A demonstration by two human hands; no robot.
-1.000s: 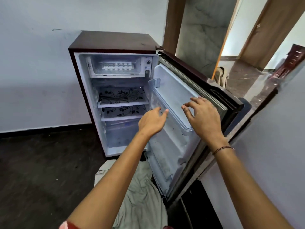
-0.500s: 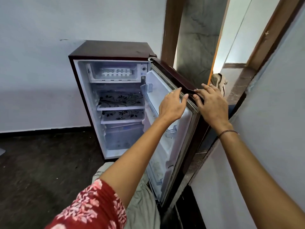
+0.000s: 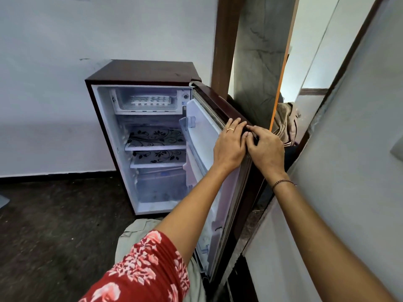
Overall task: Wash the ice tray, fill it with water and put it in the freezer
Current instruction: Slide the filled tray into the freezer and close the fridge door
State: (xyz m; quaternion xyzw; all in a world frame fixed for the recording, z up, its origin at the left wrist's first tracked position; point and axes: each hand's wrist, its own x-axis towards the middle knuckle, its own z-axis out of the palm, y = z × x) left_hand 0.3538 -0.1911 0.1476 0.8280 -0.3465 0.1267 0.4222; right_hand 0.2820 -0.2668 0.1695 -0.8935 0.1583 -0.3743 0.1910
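Both hands hold the open door of a small dark-maroon single-door fridge, with the ice tray already inside it.

The white plastic ice tray lies flat in the freezer compartment at the top of the fridge's interior, above two glass shelves printed with black floral patterns and a clear drawer at the bottom. The left hand, wearing a gold ring, has its fingers hooked over the top edge of the fridge door. The right hand, with a beaded bracelet at the wrist, curls its fingers onto the same edge, its fingertips touching the left hand. A pale crumpled cloth lies on the dark floor in front of the fridge.
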